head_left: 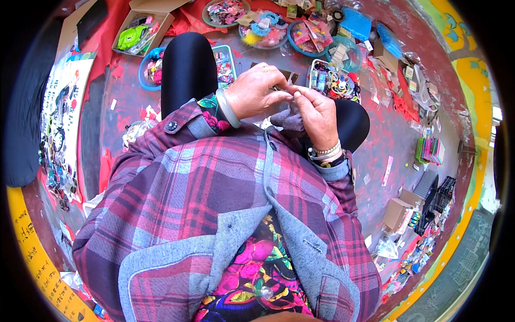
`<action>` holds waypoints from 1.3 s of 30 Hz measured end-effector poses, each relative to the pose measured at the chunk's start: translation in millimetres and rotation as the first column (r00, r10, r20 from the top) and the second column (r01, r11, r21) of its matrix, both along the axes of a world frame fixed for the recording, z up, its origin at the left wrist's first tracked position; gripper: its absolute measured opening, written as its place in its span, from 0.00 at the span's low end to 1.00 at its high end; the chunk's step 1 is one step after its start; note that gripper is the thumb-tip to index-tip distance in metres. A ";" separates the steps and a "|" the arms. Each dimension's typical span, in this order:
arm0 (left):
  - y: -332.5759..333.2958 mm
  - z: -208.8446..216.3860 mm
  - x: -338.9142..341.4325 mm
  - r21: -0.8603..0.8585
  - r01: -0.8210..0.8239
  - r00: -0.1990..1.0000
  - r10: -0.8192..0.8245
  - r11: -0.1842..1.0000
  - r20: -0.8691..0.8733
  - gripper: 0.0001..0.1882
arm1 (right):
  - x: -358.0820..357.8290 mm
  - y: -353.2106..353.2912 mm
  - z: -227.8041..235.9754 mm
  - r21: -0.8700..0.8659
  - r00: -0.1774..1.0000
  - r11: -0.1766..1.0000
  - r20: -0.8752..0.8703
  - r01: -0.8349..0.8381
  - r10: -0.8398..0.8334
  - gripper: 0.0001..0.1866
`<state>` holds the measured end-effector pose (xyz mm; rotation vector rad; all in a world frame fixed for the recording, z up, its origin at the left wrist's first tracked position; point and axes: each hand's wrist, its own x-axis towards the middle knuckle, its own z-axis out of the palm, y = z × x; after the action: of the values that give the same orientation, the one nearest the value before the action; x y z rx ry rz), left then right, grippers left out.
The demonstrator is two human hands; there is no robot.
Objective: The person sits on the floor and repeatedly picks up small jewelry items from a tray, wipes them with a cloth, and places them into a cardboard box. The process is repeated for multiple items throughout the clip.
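My left hand and my right hand meet above my lap, thumbs and fingertips pinched together. Whatever sits between the fingertips is too small and covered to name. A dull grey-purple cloth bunches under my right hand, against its palm and fingers. My left hand is closed, its fingers curled toward the right fingertips. Behind the hands, partly hidden by them, lies a small brown card or box. Just past my right hand, a white tray holds colourful hair ties.
Round basins of hair accessories stand ahead, beside an open cardboard box. Another tray sits by my left knee. To the left, a white sheet carries small goods. Right are a pink-and-green rack, cardboard box and black baskets.
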<state>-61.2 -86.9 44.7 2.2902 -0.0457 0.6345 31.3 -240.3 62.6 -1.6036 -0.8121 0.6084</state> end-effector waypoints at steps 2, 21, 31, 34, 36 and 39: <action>0.0 -1.5 0.4 -0.027 0.029 1.000 -0.029 0.999 -0.008 0.09 | 1.3 -0.5 -3.2 -0.010 0.998 1.000 0.066 0.000 0.000 0.09; -3.4 0.2 -2.8 0.128 -0.146 0.925 0.181 0.981 -0.333 0.11 | -1.0 1.8 0.5 -0.152 0.704 0.983 0.709 0.104 0.035 0.04; 7.5 -16.1 2.7 -0.469 0.023 0.997 -0.054 0.883 -0.052 0.12 | 7.8 -0.7 -4.5 -0.058 0.968 0.980 -0.152 0.192 -0.198 0.08; 10.3 -20.1 1.0 -0.682 0.021 0.995 -0.080 0.731 -0.056 0.12 | 9.1 -0.7 -2.2 0.030 0.937 0.977 -0.290 0.211 -0.194 0.09; 12.9 -18.1 -0.3 -0.764 0.047 0.993 -0.112 0.643 -0.034 0.13 | 11.0 -2.3 2.2 0.046 0.917 0.984 -0.371 0.172 -0.143 0.10; 12.0 -20.1 0.9 -0.917 0.123 0.979 -0.195 0.379 0.051 0.13 | 10.7 -0.4 -2.2 0.105 0.899 0.981 -0.425 0.161 -0.102 0.10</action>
<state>-60.3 -74.9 24.6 1.1551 0.1012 0.3190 41.9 -240.7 60.4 -1.3233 -0.4111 0.7480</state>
